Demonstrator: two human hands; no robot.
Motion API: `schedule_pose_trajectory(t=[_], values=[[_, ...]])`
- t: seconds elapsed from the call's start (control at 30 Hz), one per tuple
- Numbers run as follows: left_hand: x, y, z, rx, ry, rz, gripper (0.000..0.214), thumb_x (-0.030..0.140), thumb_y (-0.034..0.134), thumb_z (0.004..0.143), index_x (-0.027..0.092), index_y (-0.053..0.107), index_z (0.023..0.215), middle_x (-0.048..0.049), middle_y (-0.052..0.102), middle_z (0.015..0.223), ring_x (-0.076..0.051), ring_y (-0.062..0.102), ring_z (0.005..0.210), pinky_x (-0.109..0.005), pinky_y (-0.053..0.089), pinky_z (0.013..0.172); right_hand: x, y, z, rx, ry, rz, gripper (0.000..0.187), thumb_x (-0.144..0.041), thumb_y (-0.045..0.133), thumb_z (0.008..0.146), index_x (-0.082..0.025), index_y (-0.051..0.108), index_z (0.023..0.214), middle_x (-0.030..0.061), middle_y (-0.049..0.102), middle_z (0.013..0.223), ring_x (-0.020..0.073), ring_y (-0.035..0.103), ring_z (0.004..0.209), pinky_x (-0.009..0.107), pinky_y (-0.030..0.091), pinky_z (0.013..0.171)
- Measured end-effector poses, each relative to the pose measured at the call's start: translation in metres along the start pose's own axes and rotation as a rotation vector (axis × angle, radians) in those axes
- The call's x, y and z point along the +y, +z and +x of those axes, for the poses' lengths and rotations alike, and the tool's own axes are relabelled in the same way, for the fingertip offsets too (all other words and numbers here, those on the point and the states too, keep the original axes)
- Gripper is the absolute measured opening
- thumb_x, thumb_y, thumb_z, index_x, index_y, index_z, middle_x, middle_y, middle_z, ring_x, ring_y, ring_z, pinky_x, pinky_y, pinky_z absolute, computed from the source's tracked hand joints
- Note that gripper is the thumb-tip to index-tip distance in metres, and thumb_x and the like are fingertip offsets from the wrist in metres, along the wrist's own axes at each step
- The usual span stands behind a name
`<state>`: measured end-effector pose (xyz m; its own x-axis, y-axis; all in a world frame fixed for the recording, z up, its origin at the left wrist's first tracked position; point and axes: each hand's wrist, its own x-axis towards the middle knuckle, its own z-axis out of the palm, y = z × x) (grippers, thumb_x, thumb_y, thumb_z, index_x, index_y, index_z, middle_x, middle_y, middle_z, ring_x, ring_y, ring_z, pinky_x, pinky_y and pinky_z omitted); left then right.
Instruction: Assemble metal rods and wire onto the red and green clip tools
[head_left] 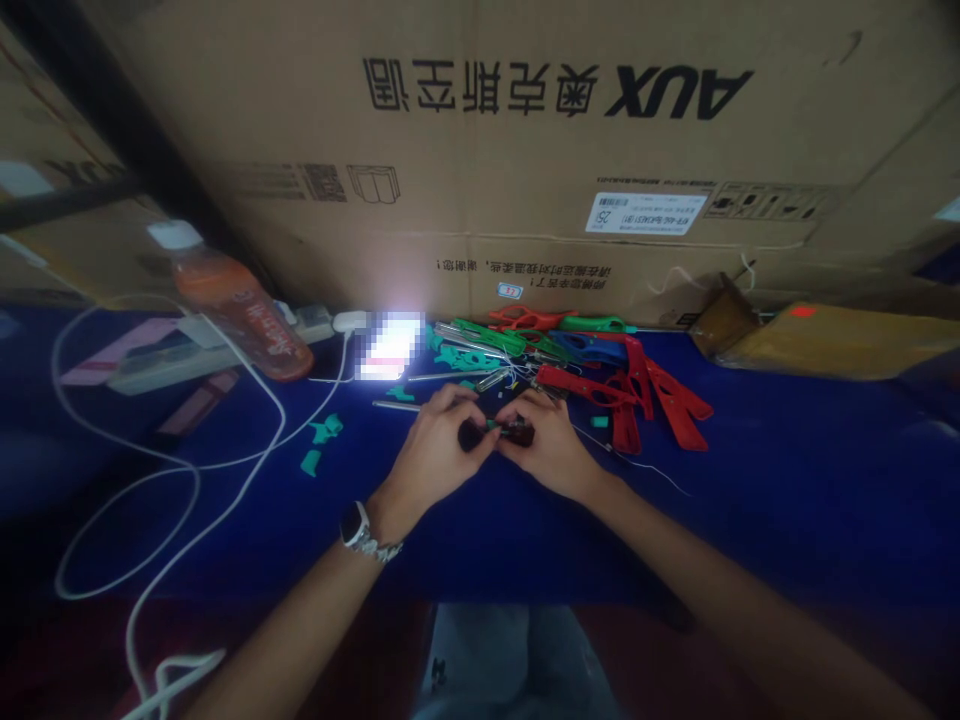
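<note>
My left hand (442, 440) is closed, with thumb and fingers pinching a small black rounded part (471, 434). Meeting it fingertip to fingertip, my right hand (541, 440) is closed on a small dark part (519, 432). A bit of green shows between the two parts; whether they are joined I cannot tell. Just beyond my fingers lies a heap of plastic lighter casings: red ones (679, 405), green ones (487, 338) and a blue one (592, 347). Metal rods (396, 405) and small teal plastic pieces (326, 430) are scattered beside my hands.
A lit phone (390, 345) lies behind my left hand. Further left are a drink bottle (236, 305), a power strip (180, 355) and looped white cable (277, 400). A large cardboard box (480, 210) walls off the back. A yellow packet (840, 340) lies at right.
</note>
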<state>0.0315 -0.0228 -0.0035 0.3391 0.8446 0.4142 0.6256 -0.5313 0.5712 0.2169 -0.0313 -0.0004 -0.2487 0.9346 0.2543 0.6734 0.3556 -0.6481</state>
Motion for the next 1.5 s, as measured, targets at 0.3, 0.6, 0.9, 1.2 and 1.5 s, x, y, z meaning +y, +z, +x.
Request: schedule_pose_trajectory(t=[0.3, 0.6, 0.9, 1.2, 1.5], values=[[-0.002, 0.008, 0.002, 0.126, -0.109, -0.059, 0.004, 0.026, 0.077, 0.081, 0.026, 0.076, 0.078, -0.0042, 0.06, 0.131, -0.03, 0.053, 0.125, -0.058, 0.039, 0.108, -0.003, 0.001, -0.008, 0.145, -0.077, -0.067, 0.025, -0.024, 0.068, 0.083, -0.026, 0.063, 0.106, 0.0065, 0.063, 0.111, 0.0261, 0.058, 0.111, 0.041, 0.038, 0.093], [-0.011, -0.008, 0.006, 0.205, -0.078, -0.161, 0.008, 0.028, 0.074, 0.084, 0.022, 0.071, 0.081, -0.0063, 0.064, 0.107, -0.022, 0.063, 0.105, -0.042, 0.054, 0.093, -0.001, -0.025, 0.005, -0.161, -0.11, -0.341, 0.028, -0.037, 0.07, 0.086, -0.021, 0.066, 0.108, 0.0082, 0.067, 0.105, 0.0279, 0.058, 0.106, 0.043, 0.035, 0.092], [-0.012, -0.005, 0.008, 0.142, -0.146, -0.441, 0.013, 0.028, 0.076, 0.08, 0.019, 0.066, 0.077, -0.0027, 0.073, 0.086, -0.016, 0.07, 0.078, -0.031, 0.057, 0.073, -0.002, -0.03, 0.008, -0.246, -0.082, -0.376, 0.024, -0.044, 0.072, 0.087, -0.02, 0.067, 0.091, 0.007, 0.065, 0.098, 0.0269, 0.057, 0.101, 0.041, 0.035, 0.088], [-0.009, -0.007, 0.009, 0.143, -0.178, -0.458, 0.013, 0.03, 0.075, 0.081, 0.02, 0.067, 0.078, -0.0011, 0.072, 0.078, -0.016, 0.068, 0.072, -0.031, 0.056, 0.07, 0.002, -0.033, -0.004, -0.251, -0.079, -0.351, 0.046, -0.047, 0.066, 0.09, -0.017, 0.063, 0.123, 0.0127, 0.064, 0.111, 0.031, 0.055, 0.11, 0.045, 0.035, 0.092], [-0.009, -0.006, 0.009, 0.111, -0.168, -0.469, 0.013, 0.029, 0.074, 0.082, 0.019, 0.067, 0.079, -0.0024, 0.073, 0.079, -0.016, 0.067, 0.071, -0.029, 0.054, 0.069, 0.005, -0.041, 0.001, -0.315, -0.03, -0.282, 0.021, -0.034, 0.075, 0.084, -0.021, 0.068, 0.099, 0.0043, 0.068, 0.094, 0.0242, 0.06, 0.1, 0.04, 0.033, 0.09]])
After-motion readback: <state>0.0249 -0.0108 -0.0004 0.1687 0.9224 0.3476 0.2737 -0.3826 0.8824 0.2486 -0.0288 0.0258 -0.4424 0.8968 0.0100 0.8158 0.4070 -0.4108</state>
